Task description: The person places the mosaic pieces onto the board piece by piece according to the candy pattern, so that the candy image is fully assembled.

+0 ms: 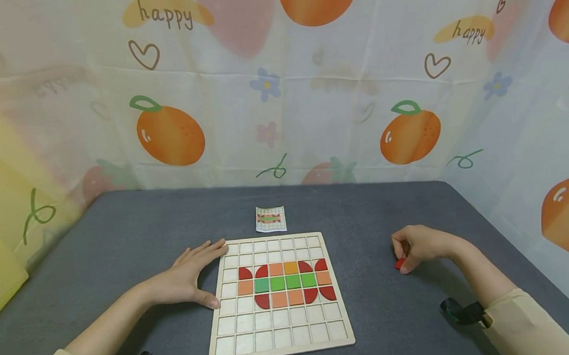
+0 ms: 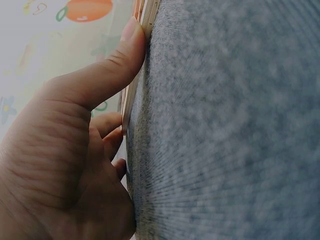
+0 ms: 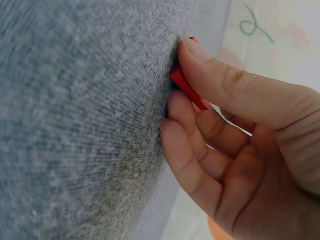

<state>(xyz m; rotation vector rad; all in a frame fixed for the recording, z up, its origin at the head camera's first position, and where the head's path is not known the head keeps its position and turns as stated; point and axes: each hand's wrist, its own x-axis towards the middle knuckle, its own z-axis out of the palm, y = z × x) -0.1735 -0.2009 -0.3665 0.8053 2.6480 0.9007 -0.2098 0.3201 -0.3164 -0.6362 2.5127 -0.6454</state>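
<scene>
A square wooden grid board lies on the table, its middle rows filled with red, orange, salmon and green tiles. My left hand rests along its left side with fingers spread. The thumb presses the board's edge in the left wrist view, and a fingertip touches near the top left corner. Well to the right of the board, my right hand pinches a red tile between thumb and fingers, close to the table surface. The thumb covers part of that tile, so its full outline is hidden.
A small pattern card with a printed coloured grid lies behind the board. The dark grey table meets a fruit-printed curtain at the back. Black wrist straps are on both forearms.
</scene>
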